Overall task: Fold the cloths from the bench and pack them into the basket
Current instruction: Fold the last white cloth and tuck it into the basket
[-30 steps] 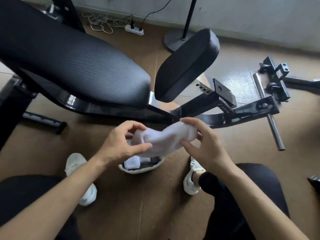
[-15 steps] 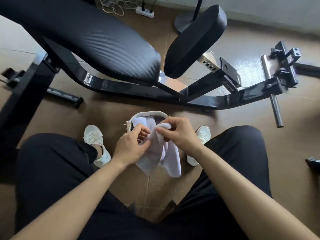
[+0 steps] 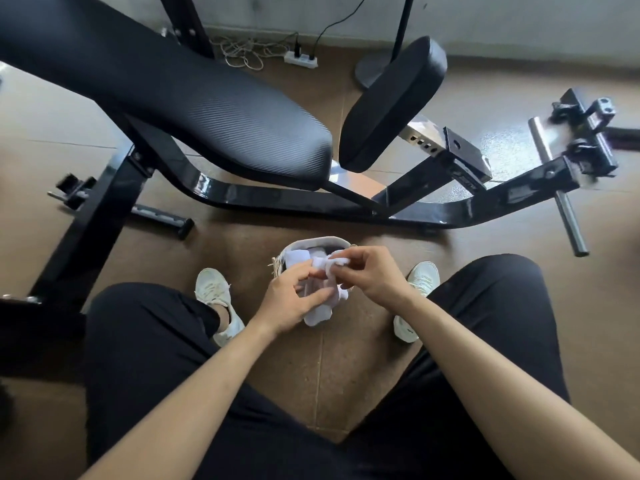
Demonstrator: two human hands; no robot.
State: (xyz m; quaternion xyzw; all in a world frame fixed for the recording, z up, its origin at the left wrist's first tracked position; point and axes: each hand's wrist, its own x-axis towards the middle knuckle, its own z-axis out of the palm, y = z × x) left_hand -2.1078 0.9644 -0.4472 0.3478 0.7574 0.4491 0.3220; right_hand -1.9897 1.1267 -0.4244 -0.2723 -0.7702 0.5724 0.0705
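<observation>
Head view: one white cloth (image 3: 323, 306) was held between both hands, low between the knees. The left hand (image 3: 289, 301) was curled round its middle, thumb on top. The right hand (image 3: 375, 275) pinched the upper end between thumb and fingertips. The cloth's long axis ran from that pinch down and back toward the person, and its free lower end hung below the left hand.

The basket (image 3: 317, 240) stood on the floor between the two shoes (image 3: 213, 289), straight ahead of the hands and just under them. The pinched end sat over its open mouth, and the hanging end lay outside the near rim. By my reading the coming move turned on this: the cloth had to go forward and down, short end first. The right hand was the nearer to the opening, and the left would have had to feed the tail in after it.

Counted: two hands, both gripping; one cloth in hand; one basket. At least one white folded piece (image 3: 296, 255) was already inside, and how many more lay under it I could not tell. The bench (image 3: 194, 109) stood beyond the basket, and no cloth showed on the part of its pads in view.
</observation>
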